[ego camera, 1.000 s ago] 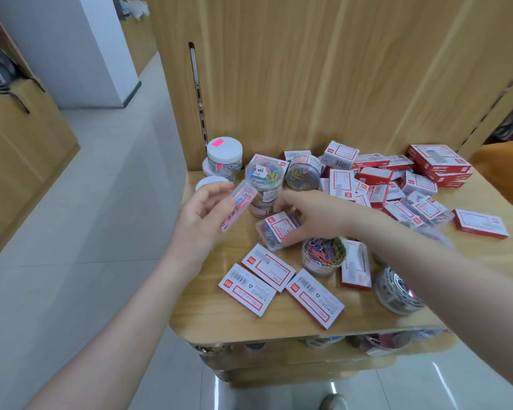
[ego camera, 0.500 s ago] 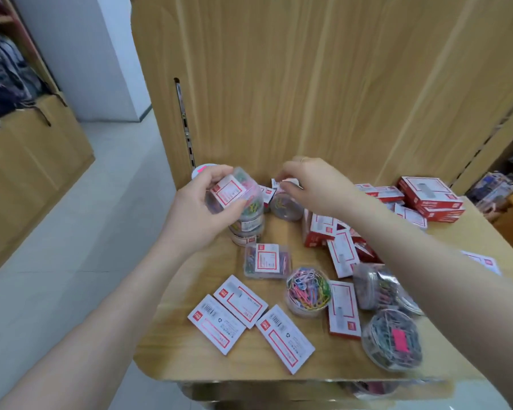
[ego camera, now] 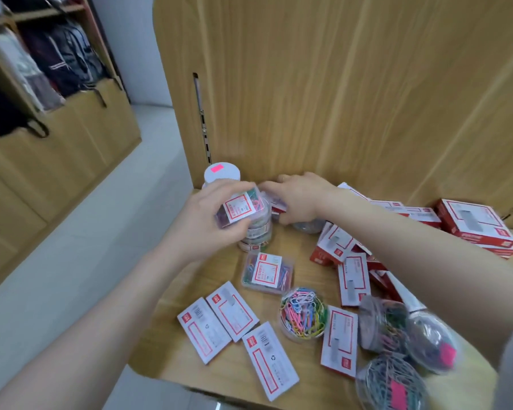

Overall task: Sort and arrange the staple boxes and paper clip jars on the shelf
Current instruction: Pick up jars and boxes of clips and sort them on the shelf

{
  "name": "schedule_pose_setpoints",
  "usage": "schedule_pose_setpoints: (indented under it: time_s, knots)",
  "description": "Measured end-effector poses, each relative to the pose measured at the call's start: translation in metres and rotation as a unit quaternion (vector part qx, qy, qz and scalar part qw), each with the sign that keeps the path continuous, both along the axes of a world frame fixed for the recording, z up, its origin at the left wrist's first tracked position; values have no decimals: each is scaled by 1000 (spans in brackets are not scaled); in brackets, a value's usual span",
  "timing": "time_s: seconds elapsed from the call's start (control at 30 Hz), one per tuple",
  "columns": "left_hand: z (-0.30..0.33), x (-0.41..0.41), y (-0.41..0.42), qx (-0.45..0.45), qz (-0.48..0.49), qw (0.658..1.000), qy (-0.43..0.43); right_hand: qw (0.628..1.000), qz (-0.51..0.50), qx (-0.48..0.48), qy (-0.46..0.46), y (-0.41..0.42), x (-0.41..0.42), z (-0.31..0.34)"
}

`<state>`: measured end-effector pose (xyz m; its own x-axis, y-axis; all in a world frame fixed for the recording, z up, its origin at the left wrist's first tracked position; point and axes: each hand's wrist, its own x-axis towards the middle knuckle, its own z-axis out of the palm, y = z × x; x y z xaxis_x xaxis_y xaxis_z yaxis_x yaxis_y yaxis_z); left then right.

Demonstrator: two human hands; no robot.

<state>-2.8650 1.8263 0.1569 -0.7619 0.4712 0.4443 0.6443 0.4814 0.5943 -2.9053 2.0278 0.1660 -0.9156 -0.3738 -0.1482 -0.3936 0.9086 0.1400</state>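
Observation:
My left hand (ego camera: 208, 220) grips a small clear box of coloured paper clips (ego camera: 239, 207) with a red-framed label, held on top of a stack of round clip jars (ego camera: 258, 235). Reaching to the back of the wooden shelf (ego camera: 172, 344), my right hand (ego camera: 299, 196) closes over a box or jar there; my fingers hide what it is. Another clear box of coloured clips (ego camera: 267, 272) lies flat in the middle. An open round jar of coloured clips (ego camera: 302, 313) stands in front of it. Three white staple boxes (ego camera: 231, 324) lie near the front edge.
Red and white staple boxes (ego camera: 474, 229) are piled at the back right, more (ego camera: 353, 279) under my right arm. Round jars (ego camera: 391, 386) crowd the front right corner. A white-lidded jar (ego camera: 221, 173) stands at the back left. A wooden panel (ego camera: 338, 84) backs the shelf.
My left hand lifted the clear clip box from the shelf's middle up onto the jar stack. My right hand let go of the flat clip box and reached to the back.

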Motion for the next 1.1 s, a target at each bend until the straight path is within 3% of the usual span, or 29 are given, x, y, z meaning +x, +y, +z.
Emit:
schedule_pose_setpoints:
  time_s: [0.1, 0.27, 0.53, 0.77, 0.87, 1.1]
  knots:
    - [0, 0, 3, -15, 15, 1000, -5, 999, -21, -35, -17, 11, 7, 4]
    - [0, -1, 8, -32, 24, 999, -4, 972, -67, -224, -34, 33, 20, 5]
    - [2, -4, 18, -36, 31, 999, -1, 945, -106, -306, 53, 54, 36, 8]
    - [17, -15, 41, -18, 14, 999, 24, 845, -151, -494, 137, 70, 62, 29]
    - [29, -28, 59, -119, -19, 992, 39, 813, -174, -528, 169, 85, 76, 34]
    - [38, -54, 99, -363, -49, 930, 20, 773, -221, -565, 185, 112, 99, 28]
